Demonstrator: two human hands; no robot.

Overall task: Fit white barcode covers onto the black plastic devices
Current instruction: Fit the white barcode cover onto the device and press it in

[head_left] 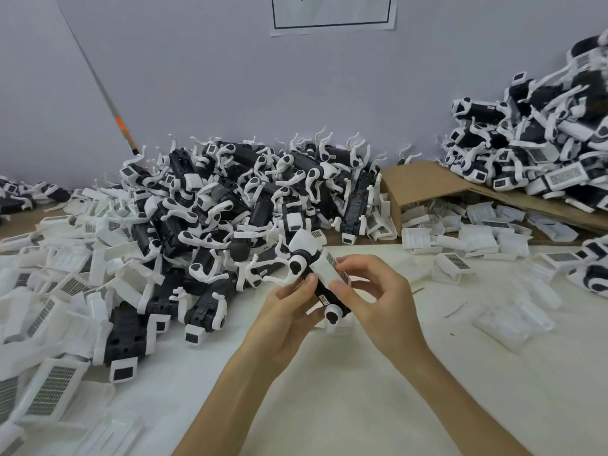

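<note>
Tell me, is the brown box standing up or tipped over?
Tipped over. The cardboard box lies on its side, and white covers spill out of its open mouth onto the table.

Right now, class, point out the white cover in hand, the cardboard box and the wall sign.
white cover [329,273], head view, flat top face.
cardboard box [424,179], head view, top panel.
wall sign [332,13], head view, lower white area.

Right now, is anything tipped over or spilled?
Yes. The cardboard box lies on its side at the back right, and white barcode covers spill from its open mouth onto the table.
</note>
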